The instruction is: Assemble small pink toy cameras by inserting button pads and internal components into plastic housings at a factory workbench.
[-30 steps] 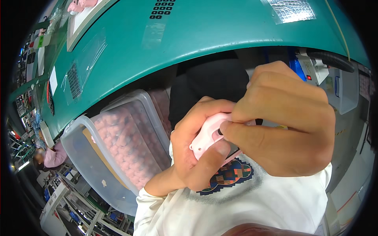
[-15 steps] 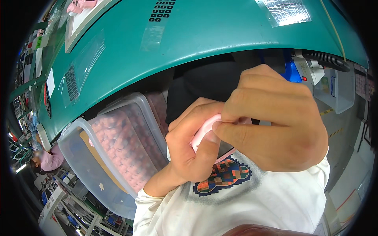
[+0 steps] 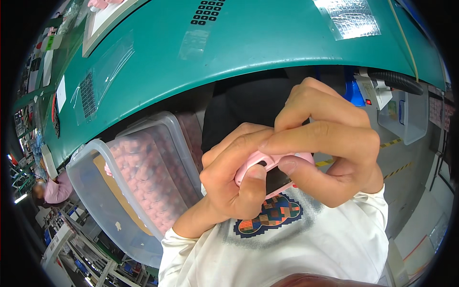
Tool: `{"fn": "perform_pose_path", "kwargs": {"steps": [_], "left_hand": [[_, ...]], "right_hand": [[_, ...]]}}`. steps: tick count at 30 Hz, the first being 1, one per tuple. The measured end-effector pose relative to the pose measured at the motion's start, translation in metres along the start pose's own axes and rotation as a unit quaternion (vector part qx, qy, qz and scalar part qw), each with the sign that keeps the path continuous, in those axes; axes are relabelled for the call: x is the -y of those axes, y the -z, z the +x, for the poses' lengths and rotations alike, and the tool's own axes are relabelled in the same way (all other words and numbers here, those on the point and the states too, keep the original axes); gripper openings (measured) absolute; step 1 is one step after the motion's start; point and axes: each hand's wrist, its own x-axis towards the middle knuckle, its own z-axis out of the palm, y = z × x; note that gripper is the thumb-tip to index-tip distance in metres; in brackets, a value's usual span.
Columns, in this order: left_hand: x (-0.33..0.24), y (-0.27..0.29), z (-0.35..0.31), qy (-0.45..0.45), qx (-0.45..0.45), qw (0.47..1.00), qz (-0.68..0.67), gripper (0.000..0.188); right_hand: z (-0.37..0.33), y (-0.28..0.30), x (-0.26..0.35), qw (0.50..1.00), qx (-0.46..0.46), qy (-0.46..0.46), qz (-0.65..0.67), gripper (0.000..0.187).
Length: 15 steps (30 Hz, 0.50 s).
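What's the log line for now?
left hand: holding pink gadget | right hand: touching it | plastic bin: at left | green table: ahead

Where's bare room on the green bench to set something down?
Widest: green benchtop between the black pads and silvery sheet.
Smaller: between the clear film and those pads.
Crowded: upper left, pink pieces on the white board; off the bench, left hand and right hand around the pink device.

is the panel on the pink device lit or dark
Dark: the visible part of the panel is black, with no glow. Whether the pink device is powered cannot be told.
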Motion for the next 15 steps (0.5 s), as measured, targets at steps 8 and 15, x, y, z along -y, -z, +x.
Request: {"fn": "perform_pose_path", "kwargs": {"steps": [8,15], "left_hand": [[0.005,0.003,-0.003,0.048,-0.062,0.993,-0.084,0.041],[-0.002,0.002,-0.002,0.021,-0.071,0.996,-0.044,0.04]], "right_hand": [[-0.017,-0.006,0.002,0.991,-0.022,-0.126,0.03,0.027],[-0.025,-0.022,0.002,0.995,-0.041,-0.084,-0.03,0.026]]}}
